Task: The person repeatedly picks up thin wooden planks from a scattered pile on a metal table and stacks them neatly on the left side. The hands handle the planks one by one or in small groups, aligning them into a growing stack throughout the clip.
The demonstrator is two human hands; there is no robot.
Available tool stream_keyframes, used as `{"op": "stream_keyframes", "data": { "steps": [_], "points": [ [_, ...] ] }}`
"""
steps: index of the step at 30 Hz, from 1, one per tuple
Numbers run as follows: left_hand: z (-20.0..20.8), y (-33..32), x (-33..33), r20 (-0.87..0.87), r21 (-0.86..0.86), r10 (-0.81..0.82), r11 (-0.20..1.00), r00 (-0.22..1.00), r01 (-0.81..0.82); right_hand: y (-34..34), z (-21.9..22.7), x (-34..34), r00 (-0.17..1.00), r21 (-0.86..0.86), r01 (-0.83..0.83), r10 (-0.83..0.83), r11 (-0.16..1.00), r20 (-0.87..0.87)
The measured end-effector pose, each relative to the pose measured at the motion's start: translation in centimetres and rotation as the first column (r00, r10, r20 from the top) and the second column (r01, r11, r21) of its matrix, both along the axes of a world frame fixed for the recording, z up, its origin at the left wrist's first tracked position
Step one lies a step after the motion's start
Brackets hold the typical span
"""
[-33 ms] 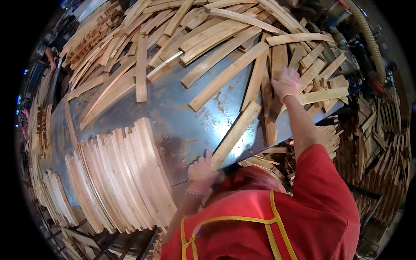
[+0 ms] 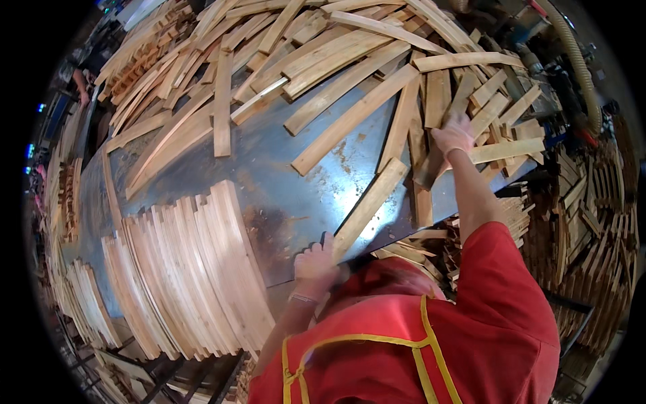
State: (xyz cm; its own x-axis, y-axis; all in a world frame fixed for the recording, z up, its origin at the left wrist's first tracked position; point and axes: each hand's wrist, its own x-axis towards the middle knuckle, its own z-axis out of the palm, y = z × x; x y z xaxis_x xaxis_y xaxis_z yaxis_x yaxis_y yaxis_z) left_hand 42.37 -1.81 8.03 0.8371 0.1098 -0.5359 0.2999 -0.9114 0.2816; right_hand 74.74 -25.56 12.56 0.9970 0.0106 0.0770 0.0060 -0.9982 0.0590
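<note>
My left hand (image 2: 316, 271) is at the table's near edge, closed around the near end of a pale wooden board (image 2: 371, 209). This board slants up and away to the right across the metal table (image 2: 269, 175). Further off on the right, my right hand (image 2: 454, 137) reaches into a heap of loose boards. Its fingers are curled round a darker narrow wooden board (image 2: 462, 94), and part of that board is hidden under the palm. Several other boards lie beside and under the hand, including a short pale one (image 2: 505, 150) to its right.
A tight row of pale curved boards (image 2: 202, 276) stands at the near left of the table. Loose boards (image 2: 336, 60) pile across the far side. More stacked wood (image 2: 599, 269) lies beyond the right edge, below a ribbed hose (image 2: 591, 94). Someone else's arm (image 2: 81, 86) shows far left.
My right hand has shifted slightly right and nearer, and its spread fingers have closed on the darker board. My left hand and its board have barely moved.
</note>
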Motion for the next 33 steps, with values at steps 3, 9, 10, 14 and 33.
{"op": "stream_keyframes", "data": {
  "steps": [3,9,10,14,33],
  "points": [
    [-2.1,0.1,-1.7,0.154,-0.149,0.025,0.989,0.988,-0.002,-5.9,-5.6,3.5,0.971,0.173,0.23,-0.238,0.958,0.025],
    [-2.7,1.9,-11.0,0.038,-0.816,0.711,0.428,0.702,-0.389,-0.7,-6.4,-9.7,0.99,0.987,0.093,0.096,0.129,-0.106],
    [1.0,2.3,-10.5,-0.125,-0.798,0.756,0.308,0.643,-0.518,1.4,-6.7,-13.0,0.969,0.985,0.166,0.179,0.037,-0.17],
    [1.8,4.8,-13.2,-0.302,-0.862,0.839,-0.038,0.452,-0.506,10.2,-9.4,-24.4,0.783,0.879,0.475,0.479,-0.046,-0.398],
    [-4.1,6.9,-12.5,0.511,0.228,0.34,0.832,0.79,-0.506,24.8,-6.8,-8.8,0.414,0.075,-0.892,0.873,0.446,-0.258]
  ]
}}
